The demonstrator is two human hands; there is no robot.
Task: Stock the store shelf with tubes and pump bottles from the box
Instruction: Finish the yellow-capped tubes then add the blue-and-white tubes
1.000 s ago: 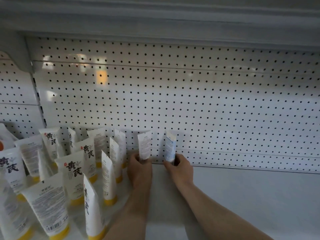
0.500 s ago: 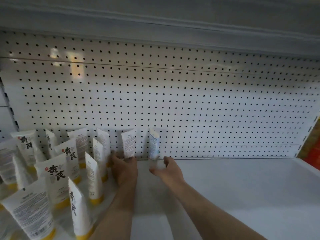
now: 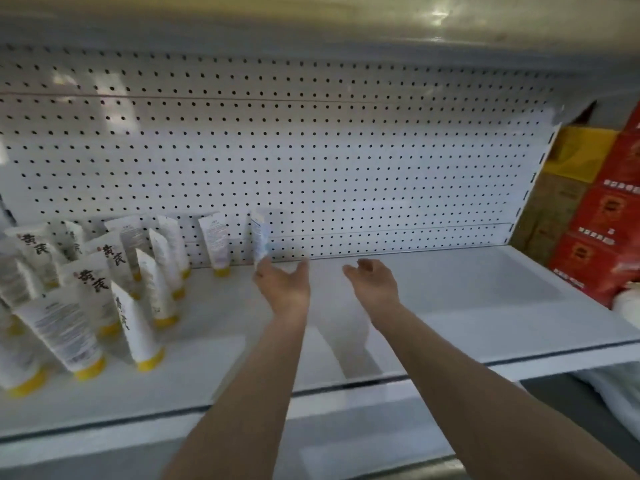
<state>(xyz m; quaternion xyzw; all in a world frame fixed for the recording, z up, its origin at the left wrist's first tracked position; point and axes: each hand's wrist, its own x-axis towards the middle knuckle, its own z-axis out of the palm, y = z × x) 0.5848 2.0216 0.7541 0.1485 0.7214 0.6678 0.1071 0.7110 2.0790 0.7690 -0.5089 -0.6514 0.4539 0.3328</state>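
Several white tubes with yellow caps [image 3: 86, 306] stand cap-down on the left part of the white shelf [image 3: 450, 306]. Two more lean on the pegboard back wall: one tube [image 3: 214, 242] and, to its right, a tube with blue print [image 3: 259, 235]. My left hand [image 3: 282, 282] hovers just in front of the blue-print tube's base, fingers relaxed and holding nothing. My right hand [image 3: 372, 280] is further right over bare shelf, fingers loosely curled, also holding nothing. The box is not in view.
The white pegboard [image 3: 346, 150] closes the back, and an upper shelf [image 3: 311, 26] hangs low overhead. Red cartons [image 3: 602, 230] and a yellow box [image 3: 581, 150] stand beyond the shelf's right end. A white bundle [image 3: 628, 301] lies at the right edge.
Both hands have let go of the two tubes, which now lean on the pegboard. The hands have drawn back and to the right, and my view has swung right.
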